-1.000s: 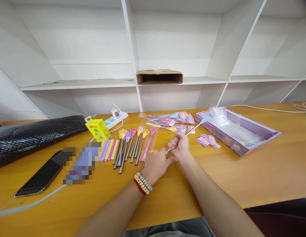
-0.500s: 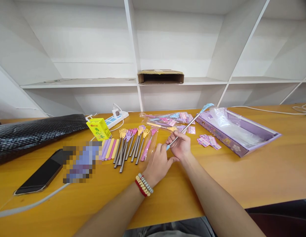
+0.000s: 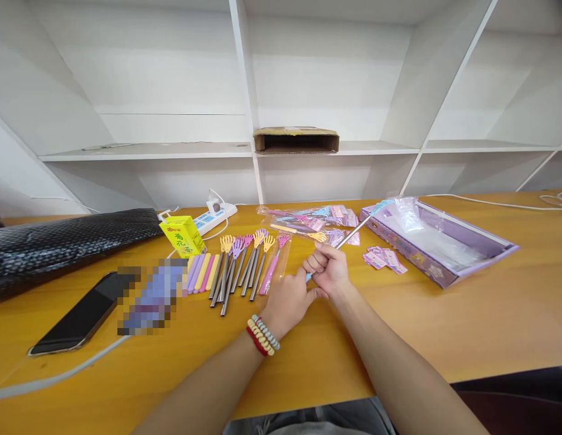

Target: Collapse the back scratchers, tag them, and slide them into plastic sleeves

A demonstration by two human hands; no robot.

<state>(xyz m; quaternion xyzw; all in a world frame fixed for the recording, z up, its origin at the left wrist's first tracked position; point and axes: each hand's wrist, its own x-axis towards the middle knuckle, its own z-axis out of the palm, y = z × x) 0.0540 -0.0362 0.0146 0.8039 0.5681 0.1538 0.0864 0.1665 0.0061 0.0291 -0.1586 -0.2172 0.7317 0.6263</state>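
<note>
A back scratcher with a blue claw head (image 3: 381, 208) and a metal rod (image 3: 353, 234) slants up to the right from my hands. My right hand (image 3: 330, 269) is closed around the lower rod. Wrapped on the blue grip at the bottom end is my left hand (image 3: 293, 296), which hides most of that grip. Left of my hands lie several back scratcher rods (image 3: 225, 281) with yellow, purple and pink claws, bare at their lower ends. Beside them is a row of coloured handle sleeves (image 3: 202, 275). One pink back scratcher (image 3: 272, 269) lies in a clear bag.
Bagged back scratchers (image 3: 303, 220) lie beyond my hands. Pink cards (image 3: 384, 258) sit near a purple box (image 3: 414, 257) holding clear bags. A yellow carton (image 3: 184, 234), a power strip (image 3: 217, 219), a phone (image 3: 81, 317) and a black bubble-wrap roll (image 3: 72, 244) are at left.
The back scratcher's claw head has dipped lower, toward the purple box's left edge. My right hand's fingers have closed more tightly around the rod, close against my left hand.
</note>
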